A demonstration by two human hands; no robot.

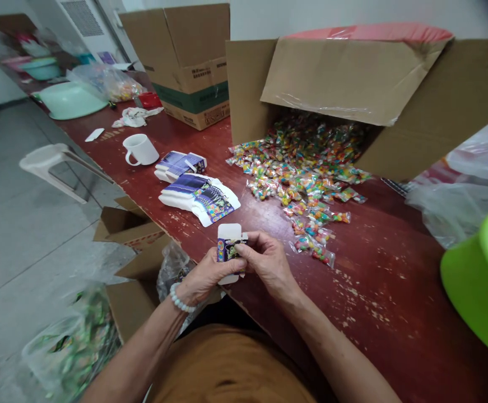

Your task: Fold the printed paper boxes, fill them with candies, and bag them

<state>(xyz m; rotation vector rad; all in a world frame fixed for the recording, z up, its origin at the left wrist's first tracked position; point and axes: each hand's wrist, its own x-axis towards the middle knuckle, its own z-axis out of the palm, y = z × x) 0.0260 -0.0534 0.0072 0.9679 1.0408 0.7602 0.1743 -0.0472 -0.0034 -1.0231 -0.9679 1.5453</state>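
Between both hands is a small purple printed carton (228,249) with its white end flaps standing out at top and bottom. My left hand (208,273), with a beaded bracelet at the wrist, grips its left side and lower front. My right hand (266,260) pinches the right side, thumb on the printed face. Just beyond lies a stack of flattened purple cartons (201,197), with more folded purple cartons (180,163) behind it. To the right, many clear packets of colourful candy (302,190) spill from a large cardboard box (331,78) lying on its side.
On the red table (378,291) stand a white mug (142,149), a second cardboard box (189,67) and a pale green basin (73,101). A bright green tub (479,280) is at the right. Open cartons (132,302) and a white stool (52,162) are below the left edge.
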